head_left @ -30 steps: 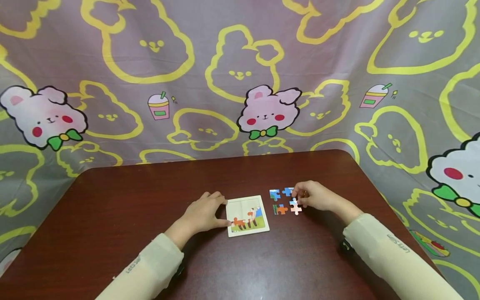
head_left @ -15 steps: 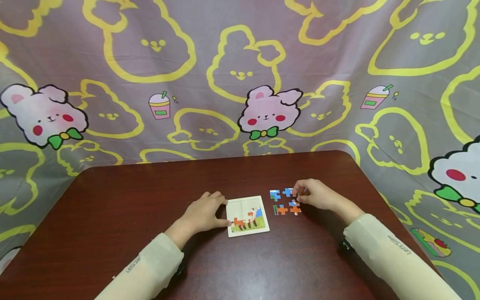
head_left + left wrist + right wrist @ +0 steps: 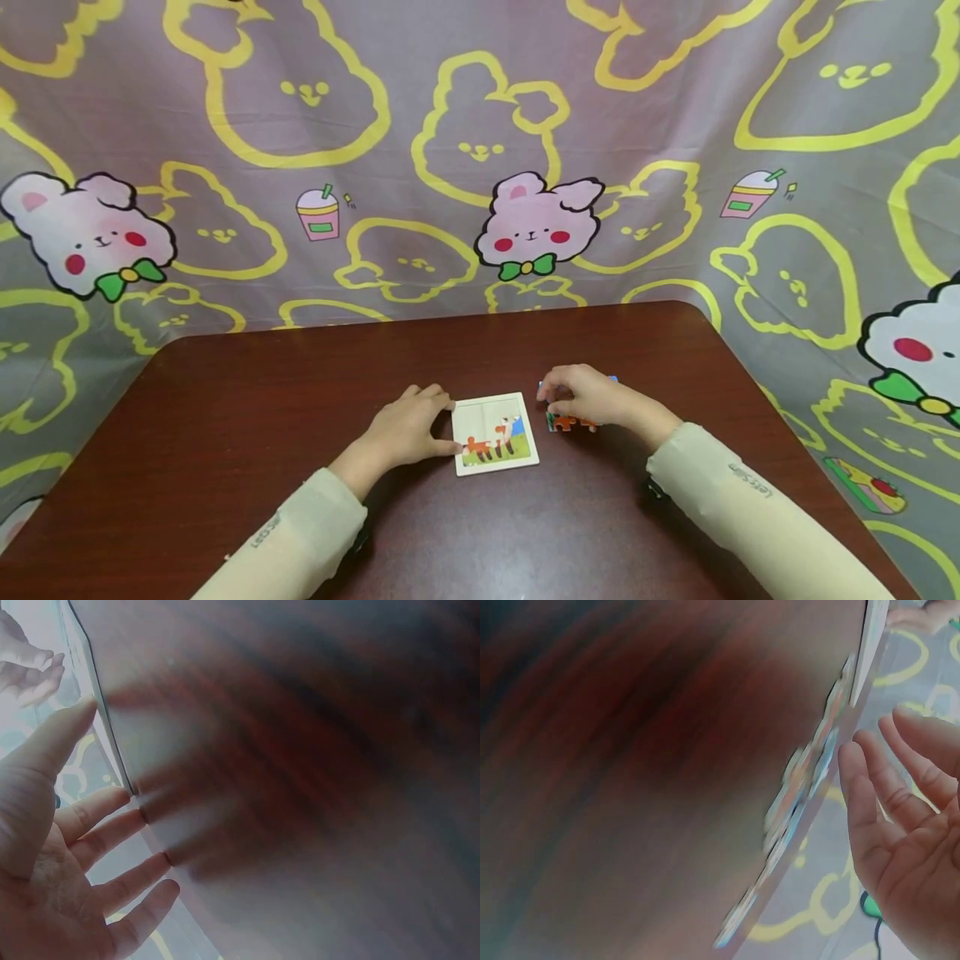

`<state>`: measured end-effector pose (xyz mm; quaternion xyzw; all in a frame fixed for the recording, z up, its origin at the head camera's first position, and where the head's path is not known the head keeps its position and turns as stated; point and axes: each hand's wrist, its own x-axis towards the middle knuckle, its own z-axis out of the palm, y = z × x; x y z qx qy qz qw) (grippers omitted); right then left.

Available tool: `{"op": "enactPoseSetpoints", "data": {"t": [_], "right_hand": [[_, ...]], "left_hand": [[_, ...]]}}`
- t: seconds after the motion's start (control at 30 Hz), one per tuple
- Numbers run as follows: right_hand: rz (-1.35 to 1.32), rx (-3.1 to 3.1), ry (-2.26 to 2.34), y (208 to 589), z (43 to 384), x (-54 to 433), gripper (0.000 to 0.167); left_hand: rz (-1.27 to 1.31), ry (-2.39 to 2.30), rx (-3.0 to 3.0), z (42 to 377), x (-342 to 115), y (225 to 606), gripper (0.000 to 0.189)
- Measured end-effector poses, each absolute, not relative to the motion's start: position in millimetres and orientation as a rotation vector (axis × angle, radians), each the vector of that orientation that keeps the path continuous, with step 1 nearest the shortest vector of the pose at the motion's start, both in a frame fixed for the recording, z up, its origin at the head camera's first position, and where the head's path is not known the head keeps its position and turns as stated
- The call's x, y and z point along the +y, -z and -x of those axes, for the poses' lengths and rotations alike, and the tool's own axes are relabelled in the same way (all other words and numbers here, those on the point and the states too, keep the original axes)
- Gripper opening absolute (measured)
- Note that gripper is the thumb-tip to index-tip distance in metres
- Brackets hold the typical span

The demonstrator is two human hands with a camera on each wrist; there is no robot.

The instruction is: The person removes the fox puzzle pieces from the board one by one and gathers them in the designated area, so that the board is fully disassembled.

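Observation:
A square, pale puzzle tray (image 3: 497, 469) lies mid-table, its lower part filled with joined pieces of a fox picture (image 3: 498, 443). My left hand (image 3: 401, 427) rests beside it, thumb and index fingertip at its left edge; the left wrist view shows these fingers (image 3: 124, 840) extended along the tray edge (image 3: 105, 724). Loose jigsaw pieces (image 3: 562, 423) in blue, orange and green lie right of the tray. Over them hovers my right hand (image 3: 588, 396), partly hiding them. In the right wrist view its fingers (image 3: 892, 795) are gently bent and apart, nothing between them, above the pieces (image 3: 802, 772).
The dark red-brown table (image 3: 300, 375) has rounded far corners. A grey cloth (image 3: 420, 183) with yellow outlines and cartoon rabbits hangs behind it and along both sides.
My right hand first turned a loose piece by the right side of the group and let it go, then moved left over the pieces. The left hand and tray stayed put.

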<state>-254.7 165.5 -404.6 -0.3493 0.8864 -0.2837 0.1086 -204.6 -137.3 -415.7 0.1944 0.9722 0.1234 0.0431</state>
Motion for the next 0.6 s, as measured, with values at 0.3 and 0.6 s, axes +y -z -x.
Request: {"op": "enactPoseSetpoints", "data": {"t": [0.3,0.6], "right_hand": [[1.132,2.496,0.761,403,250,136,0.014],[1.18,2.493,0.669,405,250,123,0.018]], "left_hand": [[-0.603,-0.38,2.973,205,-137,415,0.061],[-0.594,-0.379,2.976,205,-137,416,0.062]]}}
